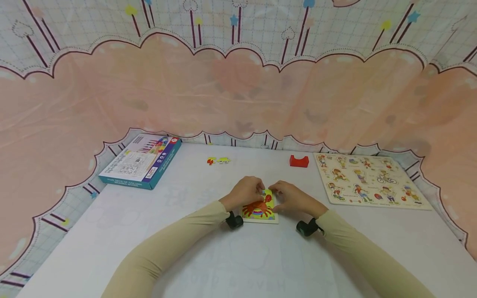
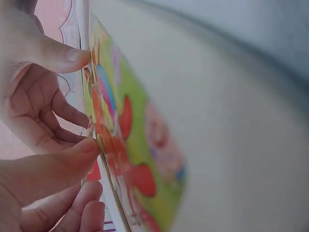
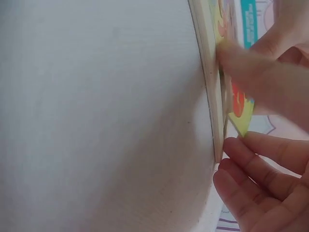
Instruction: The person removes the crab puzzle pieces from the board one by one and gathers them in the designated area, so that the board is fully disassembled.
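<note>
A wooden crab jigsaw puzzle (image 1: 258, 212) lies on the white table, its tray edge (image 3: 208, 82) pale wood. Over the puzzle's upper left my left hand (image 1: 244, 193) pinches a puzzle piece between thumb and fingers, mostly hidden by them. My right hand (image 1: 294, 199) holds the puzzle's right side, its thumb (image 3: 256, 72) at the edge and its fingers around the top corner. In the right wrist view a yellow-and-orange piece (image 3: 246, 115) tilts up from the tray, its corner right at the right index fingertip. The red crab picture (image 2: 118, 150) faces up.
Two small yellow-green puzzle pieces (image 1: 223, 160) lie behind the hands. A red notched block (image 1: 299, 161) stands at the back, beside a large wooden puzzle board with figures (image 1: 346, 194) on the right. A blue-and-white box (image 1: 139, 161) sits at the back left.
</note>
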A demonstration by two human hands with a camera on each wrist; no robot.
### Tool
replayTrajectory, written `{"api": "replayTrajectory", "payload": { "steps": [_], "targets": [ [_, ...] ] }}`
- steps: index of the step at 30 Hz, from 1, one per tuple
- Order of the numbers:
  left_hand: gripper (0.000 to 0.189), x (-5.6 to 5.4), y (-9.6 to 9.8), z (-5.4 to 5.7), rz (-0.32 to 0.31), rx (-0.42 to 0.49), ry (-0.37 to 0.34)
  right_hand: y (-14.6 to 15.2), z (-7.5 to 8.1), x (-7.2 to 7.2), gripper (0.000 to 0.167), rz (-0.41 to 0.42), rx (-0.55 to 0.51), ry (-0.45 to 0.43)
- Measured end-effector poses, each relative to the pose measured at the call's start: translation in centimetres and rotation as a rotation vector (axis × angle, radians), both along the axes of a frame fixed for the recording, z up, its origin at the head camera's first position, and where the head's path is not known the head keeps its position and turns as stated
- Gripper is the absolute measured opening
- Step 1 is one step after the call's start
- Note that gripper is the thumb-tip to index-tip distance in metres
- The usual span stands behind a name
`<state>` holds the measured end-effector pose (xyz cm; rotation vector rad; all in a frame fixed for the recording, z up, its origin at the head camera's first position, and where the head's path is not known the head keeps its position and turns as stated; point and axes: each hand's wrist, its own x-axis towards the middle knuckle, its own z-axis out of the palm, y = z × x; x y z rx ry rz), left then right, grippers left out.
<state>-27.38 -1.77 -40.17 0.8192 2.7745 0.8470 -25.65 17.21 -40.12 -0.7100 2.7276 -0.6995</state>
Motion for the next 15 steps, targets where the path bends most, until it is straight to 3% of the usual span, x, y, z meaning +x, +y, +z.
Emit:
{"api": "replayTrajectory", "payload": {
  "steps": [7, 15],
  "targets": [
    [0.021, -0.20, 0.06, -0.20, -0.007, 0.004, -0.002, -0.12, -0.12, 0.05, 0.051, 0.005, -0.019, 0.036],
    [0.021, -0.42, 0.14, -0.30, -0.002, 0.003, -0.012, -0.18, -0.18, -0.09, 0.051, 0.010, -0.011, 0.046]
  ]
}}
